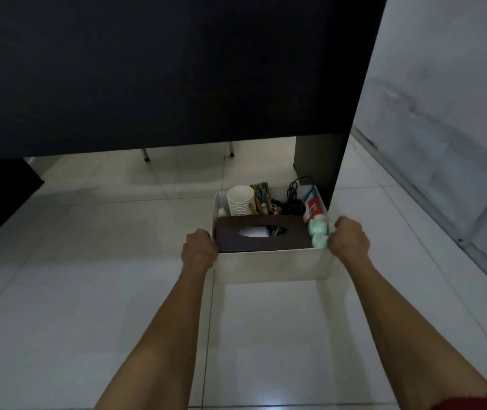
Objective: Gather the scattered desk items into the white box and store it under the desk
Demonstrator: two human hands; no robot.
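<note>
The white box (272, 266) sits low over the tiled floor, just in front of the dark desk (159, 72). My left hand (199, 247) grips its left rim and my right hand (348, 239) grips its right rim. Inside lie a brown tissue holder (263, 233) with an oval opening, a stack of white paper cups (240, 201), coloured pens (261, 196), a black cable (295, 199), a red-and-white packet (314, 207) and a pale green soft item (319, 232). Whether the box touches the floor I cannot tell.
The desk's dark side panel (319, 167) stands right behind the box's far right corner. Two thin metal legs (146, 156) show under the desk further back. A grey wall (443, 99) runs along the right. A dark object (0, 196) juts in at the left.
</note>
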